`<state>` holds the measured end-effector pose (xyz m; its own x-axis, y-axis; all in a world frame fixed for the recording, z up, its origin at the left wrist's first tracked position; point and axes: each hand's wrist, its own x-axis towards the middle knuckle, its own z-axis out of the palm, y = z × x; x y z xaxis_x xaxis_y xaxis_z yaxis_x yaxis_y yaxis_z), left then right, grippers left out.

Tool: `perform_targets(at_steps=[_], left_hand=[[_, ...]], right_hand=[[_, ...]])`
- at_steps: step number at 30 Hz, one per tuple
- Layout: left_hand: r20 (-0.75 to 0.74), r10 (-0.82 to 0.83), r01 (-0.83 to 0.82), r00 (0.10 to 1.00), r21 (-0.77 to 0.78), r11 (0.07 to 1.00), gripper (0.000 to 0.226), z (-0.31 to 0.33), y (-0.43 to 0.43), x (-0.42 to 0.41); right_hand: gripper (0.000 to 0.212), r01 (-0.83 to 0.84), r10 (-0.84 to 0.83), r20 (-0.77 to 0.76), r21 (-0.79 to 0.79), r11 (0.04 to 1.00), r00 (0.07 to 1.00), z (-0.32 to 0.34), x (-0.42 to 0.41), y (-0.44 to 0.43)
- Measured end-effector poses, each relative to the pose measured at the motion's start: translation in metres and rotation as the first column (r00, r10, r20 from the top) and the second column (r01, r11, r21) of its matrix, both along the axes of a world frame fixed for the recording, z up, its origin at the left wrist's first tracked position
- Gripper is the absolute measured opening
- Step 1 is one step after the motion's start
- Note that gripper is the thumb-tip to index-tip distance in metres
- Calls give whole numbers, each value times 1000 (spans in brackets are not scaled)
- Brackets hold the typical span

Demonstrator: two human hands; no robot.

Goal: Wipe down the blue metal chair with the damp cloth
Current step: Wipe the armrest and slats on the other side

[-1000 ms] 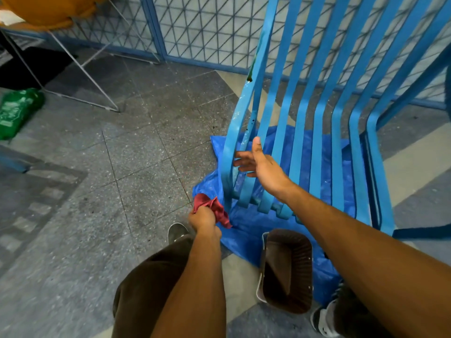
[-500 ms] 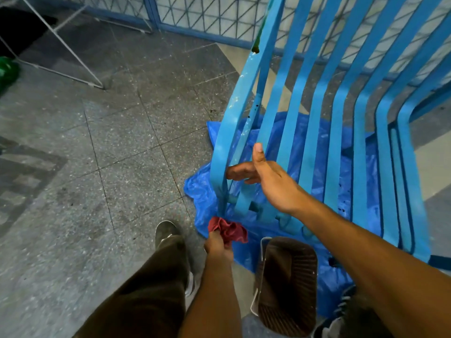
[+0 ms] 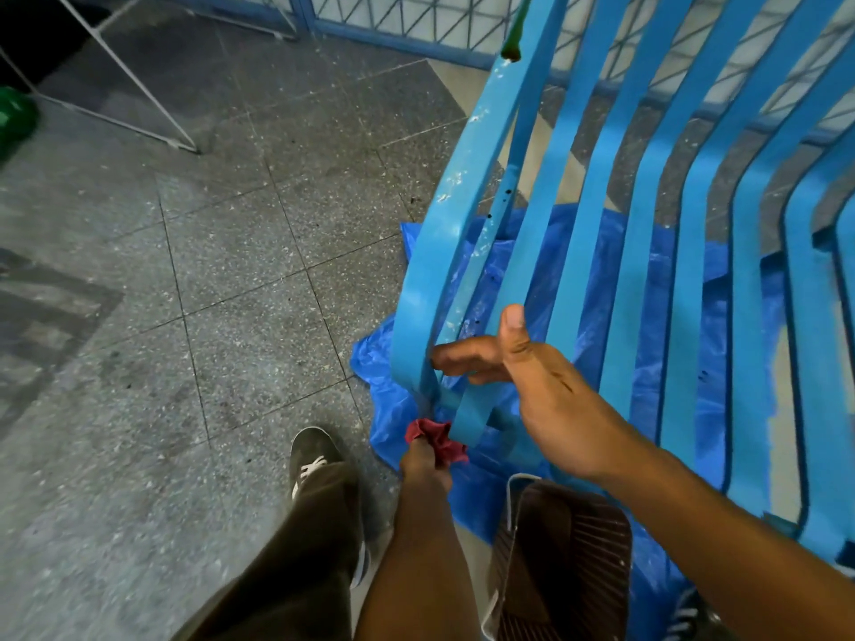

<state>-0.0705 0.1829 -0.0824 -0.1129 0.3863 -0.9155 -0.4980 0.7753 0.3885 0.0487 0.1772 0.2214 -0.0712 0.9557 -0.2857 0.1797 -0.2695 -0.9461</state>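
Note:
The blue metal chair [image 3: 643, 252] fills the right half of the view, its long slats curving down to a front edge near my hands. White flecks mark its leftmost slat. My left hand [image 3: 423, 467] is closed on a crumpled red cloth [image 3: 437, 439], which presses against the lower end of the left slats. My right hand [image 3: 532, 381] reaches between the left slats, fingers hooked around one slat and thumb pointing up.
A blue plastic sheet [image 3: 509, 279] lies on the speckled grey tile floor under the chair. A dark brown ribbed basket [image 3: 562, 562] stands by my right foot. My left shoe [image 3: 312, 458] is beside the sheet. White metal rack legs [image 3: 139, 85] stand at the far left, and a mesh fence [image 3: 416, 16] runs behind.
My left hand has moved the red cloth rightwards, from beside the chair's corner to under the left slats' lower end. My right hand keeps its hold on the slat. The view has tilted down.

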Motion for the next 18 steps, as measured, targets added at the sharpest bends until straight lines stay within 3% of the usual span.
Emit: perform_targets(at_steps=[9,14,18], left_hand=[[-30,-86,86,996,0,996,29,2,8,-2],[-22,-33,35,999,82,996,50,28,0,1],[-27,-45,50,999,249,967,28,64,-11,2]], right_hand=[[80,39,-36,59,-51,998,998,-3,-3,-8],[79,20,-13,108,-69,997,994,10,-7,-6],[88,28,-19,108,-90,996,994,12,-8,-7]])
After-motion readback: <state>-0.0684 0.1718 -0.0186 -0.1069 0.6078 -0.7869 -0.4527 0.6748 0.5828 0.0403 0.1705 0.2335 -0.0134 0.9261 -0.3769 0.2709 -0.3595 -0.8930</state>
